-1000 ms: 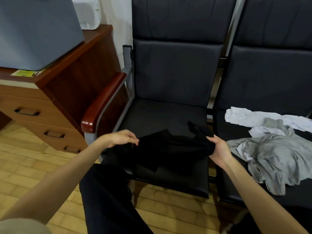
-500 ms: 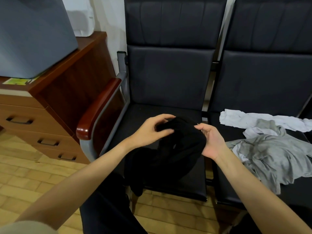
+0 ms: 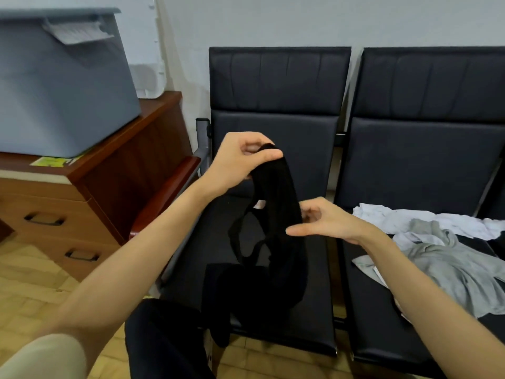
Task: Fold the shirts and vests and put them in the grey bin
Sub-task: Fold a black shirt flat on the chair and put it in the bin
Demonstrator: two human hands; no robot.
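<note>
Head view: left hand at frame centre, fingers curled and pinching the top of a limp black knit vest, lifted above the dark padded chair seat. Lower end of the vest draped on that seat, straps looping below the grip. Right hand just right of centre, fingers half spread, thumb extended, touching the vest's side; grip on the cloth unclear. Crumpled grey shirt and white garment on the neighbouring seat at right. Grey plastic bin at upper left, on the brown wooden drawer surface.
</note>
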